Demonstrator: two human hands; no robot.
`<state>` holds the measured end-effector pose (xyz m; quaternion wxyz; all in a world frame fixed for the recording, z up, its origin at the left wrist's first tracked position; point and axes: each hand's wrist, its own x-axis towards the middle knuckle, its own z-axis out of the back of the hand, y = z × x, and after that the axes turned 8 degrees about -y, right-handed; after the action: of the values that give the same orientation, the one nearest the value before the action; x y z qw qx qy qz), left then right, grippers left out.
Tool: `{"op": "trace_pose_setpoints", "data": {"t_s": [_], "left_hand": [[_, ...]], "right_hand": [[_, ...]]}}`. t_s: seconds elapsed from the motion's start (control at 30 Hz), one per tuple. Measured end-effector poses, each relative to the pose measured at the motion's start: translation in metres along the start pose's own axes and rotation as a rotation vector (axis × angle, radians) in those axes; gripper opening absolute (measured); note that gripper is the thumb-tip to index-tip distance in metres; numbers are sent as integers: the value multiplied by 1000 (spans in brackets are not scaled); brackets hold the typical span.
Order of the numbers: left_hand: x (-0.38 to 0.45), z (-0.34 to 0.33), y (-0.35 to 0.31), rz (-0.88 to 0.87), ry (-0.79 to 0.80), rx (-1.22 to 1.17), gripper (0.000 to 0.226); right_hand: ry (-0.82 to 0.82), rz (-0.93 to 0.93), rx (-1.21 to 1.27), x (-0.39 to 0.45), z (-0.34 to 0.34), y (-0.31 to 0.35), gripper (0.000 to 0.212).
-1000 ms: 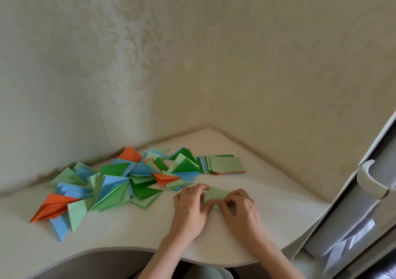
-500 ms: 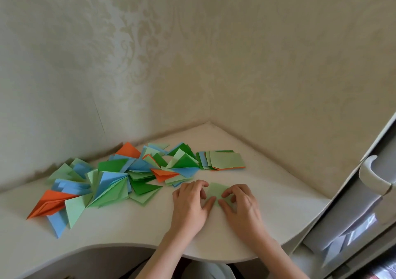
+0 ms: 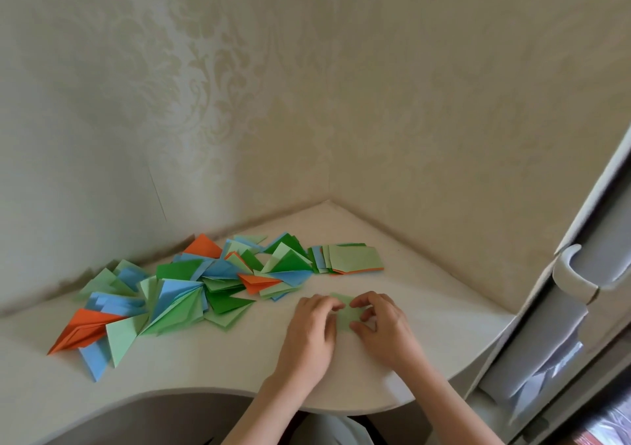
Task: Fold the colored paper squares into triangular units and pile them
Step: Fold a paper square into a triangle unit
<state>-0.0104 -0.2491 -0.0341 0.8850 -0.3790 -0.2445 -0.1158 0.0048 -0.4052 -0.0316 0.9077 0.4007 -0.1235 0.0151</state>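
At the left and centre of the frame, a loose pile of folded triangular units [image 3: 177,294] in orange, blue, light green and dark green spreads across a pale corner counter [image 3: 205,369], set aside where finished pieces seem to collect. To its right, toward the wall corner, sits a neat stack of unfolded paper squares [image 3: 351,260], light green on top with orange and blue edges showing, near enough to draw the next sheet from.

Just below that stack, at centre right, a light green paper [image 3: 346,313] lies flat on the counter between two hands. The left hand [image 3: 310,328] rests on the paper's left side with its fingers curled down onto it, probably pinning it. The right hand [image 3: 386,325] pinches the paper's right edge between thumb and bent fingers, likely working a crease.

At the far right edge stands a grey cabinet door with a curved handle [image 3: 570,273].
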Motion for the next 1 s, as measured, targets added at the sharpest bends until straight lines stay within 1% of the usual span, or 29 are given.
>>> {"op": "trace_pose_setpoints", "data": {"t_s": [0.07, 0.13, 0.17, 0.2, 0.27, 0.33, 0.4, 0.47, 0.53, 0.6, 0.67, 0.73, 0.83, 0.9, 1.0], "left_hand": [[-7, -4, -4, -60, 23, 55, 25], [-9, -4, -7, -85, 42, 98, 27], [-8, -2, -7, -95, 56, 124, 30], [-7, 1, -7, -103, 70, 156, 35], [-4, 10, -2, -106, 96, 205, 50], [-2, 19, 4, -110, 119, 188, 58], [0, 29, 11, -107, 155, 127, 53], [4, 37, 17, -110, 195, 77, 37], [5, 43, 24, -133, 205, 70, 25], [4, 47, 30, -142, 166, 103, 24], [0, 49, 36, -119, 94, 118, 23], [-3, 49, 39, -40, 34, 101, 22], [-7, 45, 39, 68, -33, 69, 23], [-8, 41, 35, 96, -81, 78, 22], [-5, 32, 29, 108, -126, 96, 19]], "right_hand": [[8, -6, 0, 0, 0, 2, 25], [13, -23, 17, 0, 2, 4, 25], [-5, -35, 48, 1, 5, 4, 28], [-37, -38, 82, 2, 8, 3, 37], [-97, 27, 68, 3, 16, 0, 58], [-51, 127, 1, 2, 22, -1, 73], [80, 219, -63, 1, 21, 2, 78], [200, 295, -131, 0, 16, 7, 76], [246, 347, -184, -2, 7, 9, 70], [198, 381, -221, -4, -1, 10, 59], [101, 401, -218, -5, -7, 12, 48], [10, 389, -181, -7, -13, 14, 39], [-83, 302, -108, -6, -21, 19, 28], [-109, 232, -77, -3, -25, 23, 23], [-103, 194, -101, 0, -29, 28, 23]]}}
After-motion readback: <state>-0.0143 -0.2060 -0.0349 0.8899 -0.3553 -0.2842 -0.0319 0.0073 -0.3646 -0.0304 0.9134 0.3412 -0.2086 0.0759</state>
